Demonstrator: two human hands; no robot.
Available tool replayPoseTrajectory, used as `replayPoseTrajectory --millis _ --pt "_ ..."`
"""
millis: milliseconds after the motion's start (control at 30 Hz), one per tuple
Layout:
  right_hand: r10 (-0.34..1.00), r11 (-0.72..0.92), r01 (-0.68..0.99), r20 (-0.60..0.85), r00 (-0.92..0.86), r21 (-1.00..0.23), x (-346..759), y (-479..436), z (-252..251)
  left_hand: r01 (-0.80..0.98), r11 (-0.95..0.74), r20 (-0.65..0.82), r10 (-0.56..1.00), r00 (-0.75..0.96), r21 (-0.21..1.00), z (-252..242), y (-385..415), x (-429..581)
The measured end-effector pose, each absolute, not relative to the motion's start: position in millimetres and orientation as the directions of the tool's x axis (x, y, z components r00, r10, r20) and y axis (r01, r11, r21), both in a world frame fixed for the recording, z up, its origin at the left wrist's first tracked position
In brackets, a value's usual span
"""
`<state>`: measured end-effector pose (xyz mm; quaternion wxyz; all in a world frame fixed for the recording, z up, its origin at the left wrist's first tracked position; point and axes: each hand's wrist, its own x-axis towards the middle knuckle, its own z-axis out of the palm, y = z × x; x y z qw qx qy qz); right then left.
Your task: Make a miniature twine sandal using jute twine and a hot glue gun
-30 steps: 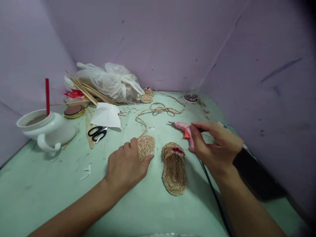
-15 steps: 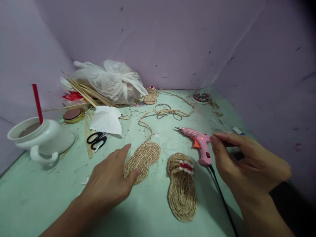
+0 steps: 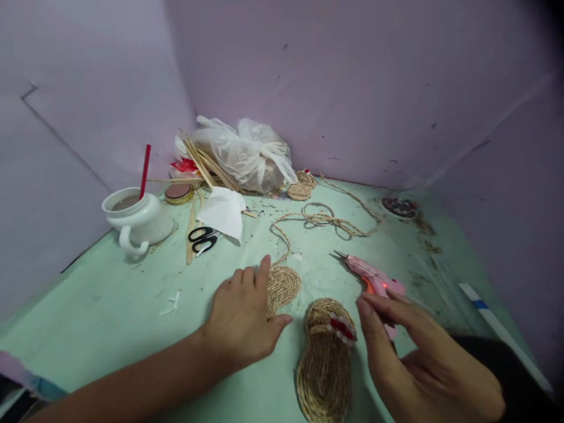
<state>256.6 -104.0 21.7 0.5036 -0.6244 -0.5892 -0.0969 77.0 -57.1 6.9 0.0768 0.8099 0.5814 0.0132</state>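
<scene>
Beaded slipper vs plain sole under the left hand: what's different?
Beads: the beaded slipper has red and white beads across it; the plain sole shows none on its visible part.
Cover: the left hand hides part of the plain sole; no hand covers the beaded slipper.
Rope: a loose rope leads off the plain sole; none shows on the beaded slipper.
Shared: both are coiled, straw-coloured, on the green table.

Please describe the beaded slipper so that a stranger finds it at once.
On the green table, look between the left hand and right hand. There lies the beaded slipper of coiled cord. Red and whitish beads set it apart from the plain sole beside it.
</scene>
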Motion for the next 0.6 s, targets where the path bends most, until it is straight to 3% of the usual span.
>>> replayPoseTrajectory --millis 100,300,600 --pt "0.658 0.166 0.809 0.675 0.335 -0.563 253.5 -104.5 24.5 0.934 -0.330 -0.070 0.937 0.341 0.134 3.2 -59.6 81.7" --pt "0.608 -0.153 0.659 0.456 0.650 -0.736 263.1 -104.2 27.1 0.932 -0.331 -0.083 0.935 0.345 0.147 -1.7 -57.9 69.6" --pt "0.579 -0.019 0.710 0.571 0.582 -0.704 275.7 -96.9 8.5 0.937 -0.341 -0.164 0.923 0.349 0.074 4.6 -49.9 55.8"
